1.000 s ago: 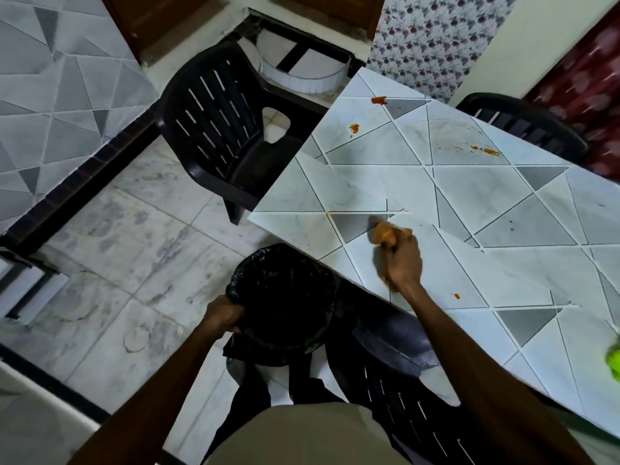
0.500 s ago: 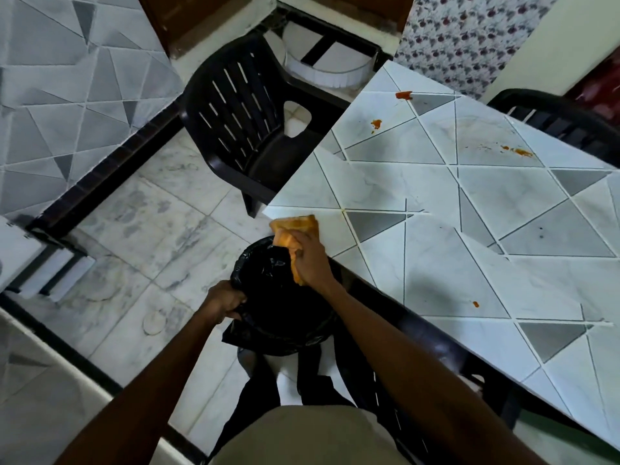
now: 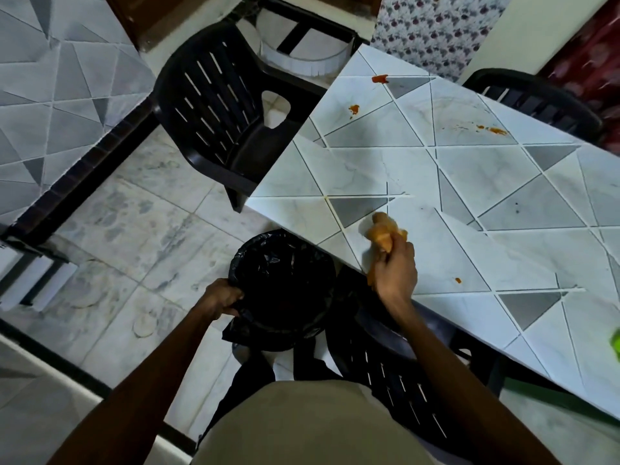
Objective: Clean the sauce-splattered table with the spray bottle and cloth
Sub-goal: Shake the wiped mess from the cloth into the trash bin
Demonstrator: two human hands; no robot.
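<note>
Four sauce marks: small spot (image 3: pixel 458 280) just right of the gripping fingers; red blob (image 3: pixel 380 78), orange blob (image 3: pixel 354 109) and streak (image 3: pixel 493 130) well beyond the fingertips.
Right hand (image 3: pixel 395 266): fingers clenched round the cloth (image 3: pixel 382 233), at the near edge of the table (image 3: pixel 469 182).
Cloth appearance: orange, bunched into a wad, protruding past the knuckles onto the tabletop.
Left hand (image 3: pixel 221 298): fingers curled over the rim of the bin (image 3: pixel 285 234), black-lined, below and left of the cloth.
Step, as judged: wiping; sweep each mark toward the bin, turning the wad to a cleaner face to avoid smearing.
Spray bottle: perhaps the green sliver (image 3: pixel 615 340) far right of the fingers; cannot tell.
</note>
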